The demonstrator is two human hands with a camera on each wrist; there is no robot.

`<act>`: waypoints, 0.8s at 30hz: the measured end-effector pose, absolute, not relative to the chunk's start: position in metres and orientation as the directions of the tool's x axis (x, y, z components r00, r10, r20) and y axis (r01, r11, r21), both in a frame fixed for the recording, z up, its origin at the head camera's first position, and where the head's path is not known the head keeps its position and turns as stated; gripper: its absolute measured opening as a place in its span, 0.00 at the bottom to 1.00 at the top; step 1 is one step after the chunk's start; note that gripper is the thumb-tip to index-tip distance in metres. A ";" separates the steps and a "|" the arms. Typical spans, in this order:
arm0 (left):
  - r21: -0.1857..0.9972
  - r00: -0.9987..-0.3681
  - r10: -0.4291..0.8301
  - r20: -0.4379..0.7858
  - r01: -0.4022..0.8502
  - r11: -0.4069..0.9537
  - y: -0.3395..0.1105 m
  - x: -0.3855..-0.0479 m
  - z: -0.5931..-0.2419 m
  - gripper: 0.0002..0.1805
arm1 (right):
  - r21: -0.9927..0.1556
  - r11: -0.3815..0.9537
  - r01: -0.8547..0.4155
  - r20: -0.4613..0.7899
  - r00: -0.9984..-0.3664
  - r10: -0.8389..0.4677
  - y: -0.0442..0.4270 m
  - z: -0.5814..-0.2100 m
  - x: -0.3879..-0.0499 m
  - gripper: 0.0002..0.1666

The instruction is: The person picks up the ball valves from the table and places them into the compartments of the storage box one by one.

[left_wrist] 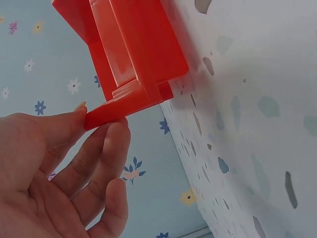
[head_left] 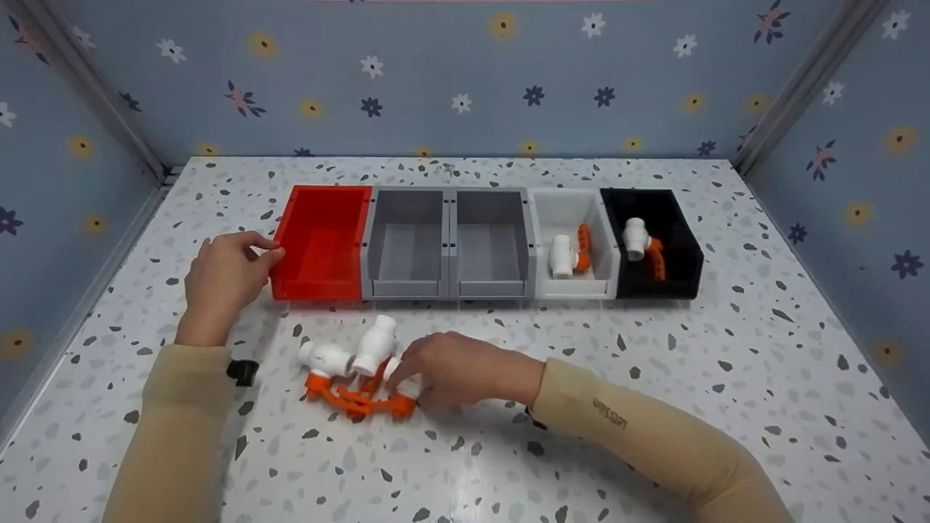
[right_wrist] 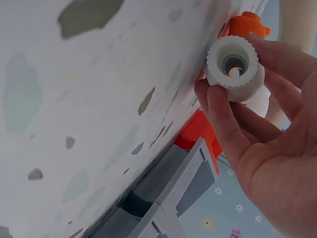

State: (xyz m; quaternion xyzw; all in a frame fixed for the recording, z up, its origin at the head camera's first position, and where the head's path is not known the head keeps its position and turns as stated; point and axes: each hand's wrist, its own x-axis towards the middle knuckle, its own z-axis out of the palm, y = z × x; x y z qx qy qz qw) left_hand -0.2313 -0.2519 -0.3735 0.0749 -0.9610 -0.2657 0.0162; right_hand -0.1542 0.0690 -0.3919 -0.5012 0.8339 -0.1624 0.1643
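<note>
My left hand (head_left: 227, 280) pinches the left wall of the red bin (head_left: 320, 243) between thumb and fingers; the left wrist view shows the red rim (left_wrist: 124, 106) in that grip. In front of the bins, my right hand (head_left: 454, 367) grips a white ball valve (head_left: 407, 385) with an orange handle. Seen from the right wrist, thumb and fingers close around the white valve body (right_wrist: 233, 67), its round bore facing the camera. Two more white valves lie against it, one upright-leaning (head_left: 375, 345) and one on its side (head_left: 325, 358), their orange handles crossing below.
Right of the red bin stand two grey bins (head_left: 407, 287), a white bin (head_left: 574, 289) and a black bin (head_left: 657, 287), all in one row. One valve (head_left: 561, 256) lies in the white bin, another (head_left: 636, 240) in the black. Patterned panels (head_left: 465, 73) enclose the speckled table.
</note>
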 end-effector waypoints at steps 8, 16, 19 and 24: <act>0.514 -0.988 -0.157 -0.012 -0.141 0.846 -0.252 -0.233 -0.373 0.19 | -0.401 0.492 -0.773 -0.136 -0.480 -0.866 0.067 -0.393 -0.152 0.24; 0.513 -0.988 -0.151 -0.010 -0.135 0.848 -0.252 -0.233 -0.373 0.19 | -0.373 0.473 -0.799 -0.140 -0.455 -0.879 0.067 -0.396 -0.153 0.26; 0.513 -0.988 -0.152 -0.008 -0.135 0.848 -0.252 -0.233 -0.373 0.19 | -0.396 0.470 -0.788 -0.128 -0.460 -0.879 0.067 -0.395 -0.153 0.27; 0.514 -0.988 -0.154 -0.007 -0.135 0.847 -0.252 -0.233 -0.373 0.19 | -0.441 0.449 -0.777 -0.090 -0.459 -0.884 0.069 -0.394 -0.152 0.28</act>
